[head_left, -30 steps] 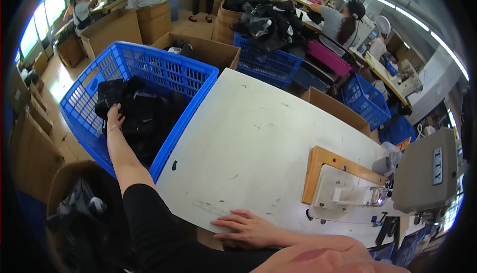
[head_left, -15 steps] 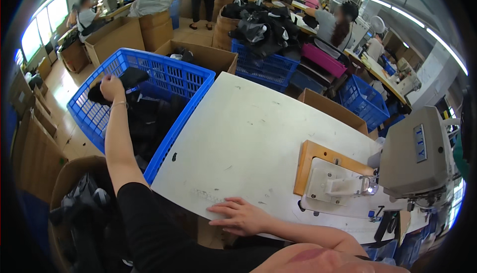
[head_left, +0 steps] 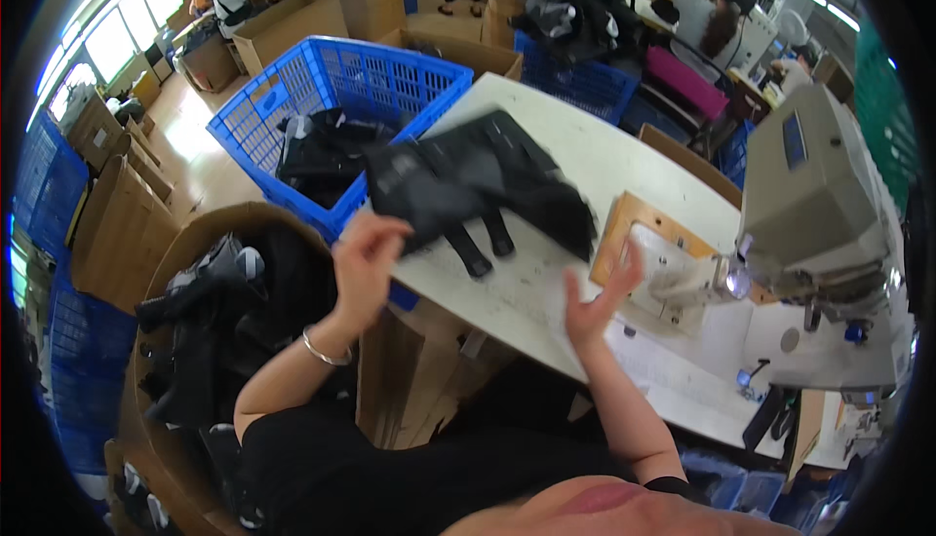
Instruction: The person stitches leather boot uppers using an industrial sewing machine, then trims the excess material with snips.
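Observation:
A black fabric piece with two short dark straps hangs blurred over the white sewing table, partly across the rim of the blue crate. My left hand, with a bangle at the wrist, is closed at the piece's near left corner, fingertips pinched on its edge. Open and empty, my right hand is raised with thumb and fingers apart, between the piece and the sewing machine. More black fabric pieces lie inside the crate.
A large cardboard box heaped with black items stands at my left. The machine's wooden plate sits on the table's right part. Beyond the table are a cardboard box, stacked blue crates and people at other machines.
My left hand has come out of the crate toward me, bringing a black fabric piece over the table. My right hand has lifted off the table edge and moved right. The view has shifted.

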`<state>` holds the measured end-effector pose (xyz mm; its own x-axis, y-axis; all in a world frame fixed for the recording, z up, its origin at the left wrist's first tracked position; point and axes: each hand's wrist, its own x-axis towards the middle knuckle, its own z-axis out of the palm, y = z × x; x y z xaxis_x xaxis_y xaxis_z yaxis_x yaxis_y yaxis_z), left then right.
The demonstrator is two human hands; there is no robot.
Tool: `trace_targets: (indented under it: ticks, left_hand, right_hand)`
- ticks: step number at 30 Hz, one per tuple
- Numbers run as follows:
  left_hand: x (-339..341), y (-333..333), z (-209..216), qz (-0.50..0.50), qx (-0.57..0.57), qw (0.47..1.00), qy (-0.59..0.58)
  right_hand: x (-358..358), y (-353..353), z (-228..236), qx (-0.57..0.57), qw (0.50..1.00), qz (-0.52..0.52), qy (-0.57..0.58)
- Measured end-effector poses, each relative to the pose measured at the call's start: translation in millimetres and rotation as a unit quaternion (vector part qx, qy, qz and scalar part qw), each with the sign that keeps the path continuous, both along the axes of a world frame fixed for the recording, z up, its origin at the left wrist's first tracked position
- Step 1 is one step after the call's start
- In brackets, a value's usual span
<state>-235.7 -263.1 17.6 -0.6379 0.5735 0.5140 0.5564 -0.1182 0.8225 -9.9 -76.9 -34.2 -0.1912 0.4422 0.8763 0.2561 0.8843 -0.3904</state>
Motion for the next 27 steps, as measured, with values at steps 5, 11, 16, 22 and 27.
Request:
trace_targets:
  ticks: [5, 11, 16, 22, 27]
  left_hand:
    - [75, -43, -57, -0.02, -0.09, 0.965, -0.247]
    - [85, -66, -45, -0.097, -0.186, 0.949, -0.235]
    - [53, -75, 39, -0.137, -0.532, 0.818, -0.172]
    - [82, 7, 58, -0.16, -0.25, 0.929, 0.222]
    - [167, 95, -9, -0.299, -0.171, 0.9, 0.268]
  right_hand:
    - [64, 14, 23, -0.501, 0.83, 0.199, -0.144]
    - [70, -5, 13, -0.221, 0.93, 0.147, -0.256]
    - [80, -31, 22, 0.038, 0.951, 0.15, -0.267]
    - [151, -60, 14, 0.092, 0.958, 0.126, -0.242]
    - [232, -64, 15, 0.048, 0.961, 0.08, -0.259]
